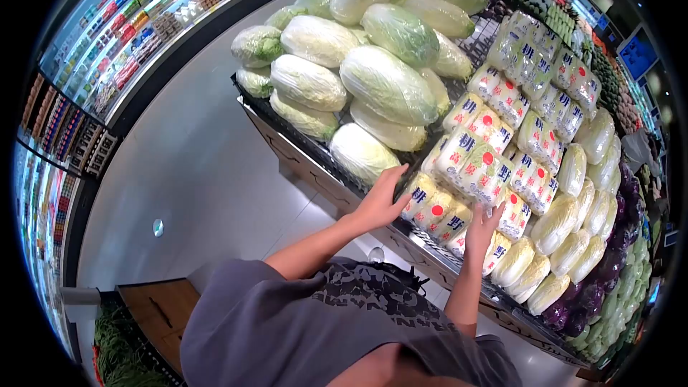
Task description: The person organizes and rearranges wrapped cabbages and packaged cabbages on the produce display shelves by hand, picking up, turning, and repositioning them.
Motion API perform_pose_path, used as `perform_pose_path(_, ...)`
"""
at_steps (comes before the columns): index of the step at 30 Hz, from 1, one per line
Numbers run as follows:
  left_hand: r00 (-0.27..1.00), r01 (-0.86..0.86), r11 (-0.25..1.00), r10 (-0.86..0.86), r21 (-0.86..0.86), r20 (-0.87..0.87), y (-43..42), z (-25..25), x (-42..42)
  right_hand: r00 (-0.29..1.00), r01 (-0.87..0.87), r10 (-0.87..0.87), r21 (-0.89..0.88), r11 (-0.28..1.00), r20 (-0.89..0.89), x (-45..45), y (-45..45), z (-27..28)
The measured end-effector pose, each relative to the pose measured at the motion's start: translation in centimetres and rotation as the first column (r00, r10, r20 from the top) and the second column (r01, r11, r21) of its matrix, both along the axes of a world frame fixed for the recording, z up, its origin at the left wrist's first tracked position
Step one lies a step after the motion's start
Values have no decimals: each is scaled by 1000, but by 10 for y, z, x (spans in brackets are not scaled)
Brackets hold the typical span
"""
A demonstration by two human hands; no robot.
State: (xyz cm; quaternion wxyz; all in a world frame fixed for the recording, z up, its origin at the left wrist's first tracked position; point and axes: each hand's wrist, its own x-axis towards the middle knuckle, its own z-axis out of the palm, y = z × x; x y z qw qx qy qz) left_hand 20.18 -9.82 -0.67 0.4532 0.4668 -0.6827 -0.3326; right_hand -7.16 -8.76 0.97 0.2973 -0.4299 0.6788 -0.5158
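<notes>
My left hand (381, 198) is at the left end of a plastic-wrapped pack of napa cabbages (434, 209) in the front row, its fingers stretched forward and the thumb apart. My right hand (483, 229) is raised at the lower right of another printed pack of napa cabbages (474, 166) that lies on top of the pile. Its fingers are extended, at or against that pack's lower edge. The packs carry blue and red lettering with a red dot. Neither hand is closed around a pack.
Large wrapped napa cabbages (390, 64) are heaped on the left of the black display stand (301, 145). Smaller unprinted cabbages (557, 223) and purple vegetables (575, 309) lie to the right. Refrigerated shelves (136, 25) stand across the grey floor (186, 165). A wooden stand (159, 315) is behind me.
</notes>
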Motion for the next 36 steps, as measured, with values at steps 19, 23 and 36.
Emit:
perform_pose_path(19,965,-182,917,236,355,-115,107,-39,242,572,-363,112,-128,923,-812,264,-127,63)
perform_pose_path(23,952,-202,893,275,401,-132,96,-51,267,469,-228,78,-36,973,-880,290,-155,42)
perform_pose_path(36,984,-46,961,90,271,-151,-72,-5,414,707,36,-231,-291,956,-669,400,-197,55)
